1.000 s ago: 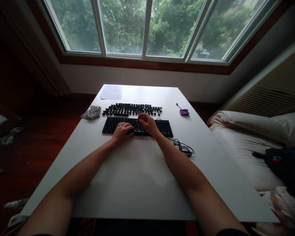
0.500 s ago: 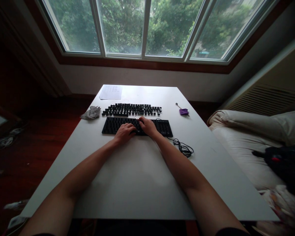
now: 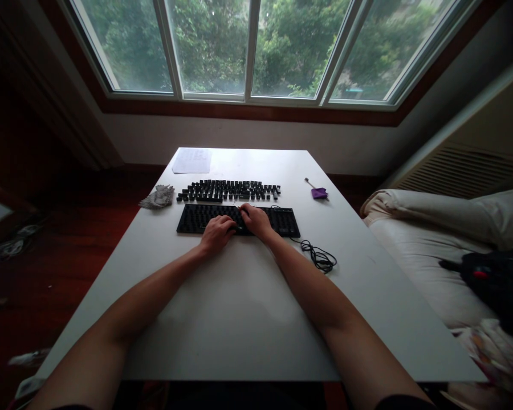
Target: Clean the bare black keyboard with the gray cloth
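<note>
L hand point(image 3: 216, 232) near, R hand point(image 3: 255, 220) farther, both on long black plastic kbd point(image 3: 194, 215); can't tell grips; best brace it, go gently.

The left hand point(image 3: 219, 230) and the right hand point(image 3: 256, 220) hide the middle of the black keyboard point(image 3: 190, 218), so that part can't be seen. It is too small and dark to tell what, if anything, either hand pinches. The loose black key caps point(image 3: 216, 187) are too tiny to read, and so is the paper sheet point(image 3: 192, 161). The window point(image 3: 214, 51) is cut off at the top. The white sofa point(image 3: 410, 250) and the dark, blurry black bag point(image 3: 496, 282) get cut off at the right, and both arms point(image 3: 325, 302) run off the bottom
</note>
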{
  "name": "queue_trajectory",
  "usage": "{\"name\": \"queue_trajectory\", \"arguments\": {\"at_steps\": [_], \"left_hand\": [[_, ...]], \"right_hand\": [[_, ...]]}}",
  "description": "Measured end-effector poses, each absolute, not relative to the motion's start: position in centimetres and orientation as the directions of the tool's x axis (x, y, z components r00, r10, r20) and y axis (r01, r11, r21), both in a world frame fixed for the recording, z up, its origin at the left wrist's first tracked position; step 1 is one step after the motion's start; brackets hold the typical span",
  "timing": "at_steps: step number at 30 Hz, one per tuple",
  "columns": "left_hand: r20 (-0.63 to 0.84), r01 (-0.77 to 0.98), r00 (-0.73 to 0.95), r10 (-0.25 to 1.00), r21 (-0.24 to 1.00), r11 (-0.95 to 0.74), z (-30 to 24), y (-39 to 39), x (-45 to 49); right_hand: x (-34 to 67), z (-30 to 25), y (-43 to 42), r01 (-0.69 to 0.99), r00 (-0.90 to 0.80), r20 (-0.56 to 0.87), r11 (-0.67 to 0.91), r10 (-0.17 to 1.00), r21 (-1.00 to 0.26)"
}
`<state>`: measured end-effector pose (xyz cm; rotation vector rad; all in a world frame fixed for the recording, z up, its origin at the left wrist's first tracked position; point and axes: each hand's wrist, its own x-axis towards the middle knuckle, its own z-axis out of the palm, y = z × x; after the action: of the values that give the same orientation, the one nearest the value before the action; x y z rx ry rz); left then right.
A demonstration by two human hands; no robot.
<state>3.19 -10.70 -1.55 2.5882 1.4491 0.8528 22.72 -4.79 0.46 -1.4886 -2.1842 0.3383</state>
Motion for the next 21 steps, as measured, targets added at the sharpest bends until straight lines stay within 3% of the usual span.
{"name": "queue_trajectory", "arguments": {"at_steps": [11,16,21], "left_hand": [[0.428,0.767,0.413,0.804,0.312,-0.561,-1.15,-10.87,3.46],[0.457,0.745,0.333,0.825,0.409,-0.528,-0.98,-11.05,3.39],[0.441,0.763,0.383,0.812,0.344,-0.547,-0.82,-11.64,4.04]], "right_hand": [[22.98,0.42,-4.91,0.804,-0.282,0.243,0.367,0.928,-0.467],[22.98,0.69,-5.11,0.816,-0.272,0.219,0.345,0.937,-0.465],[22.87,0.91,-5.38,0.815,-0.253,0.224,0.333,0.941,-0.475]]}}
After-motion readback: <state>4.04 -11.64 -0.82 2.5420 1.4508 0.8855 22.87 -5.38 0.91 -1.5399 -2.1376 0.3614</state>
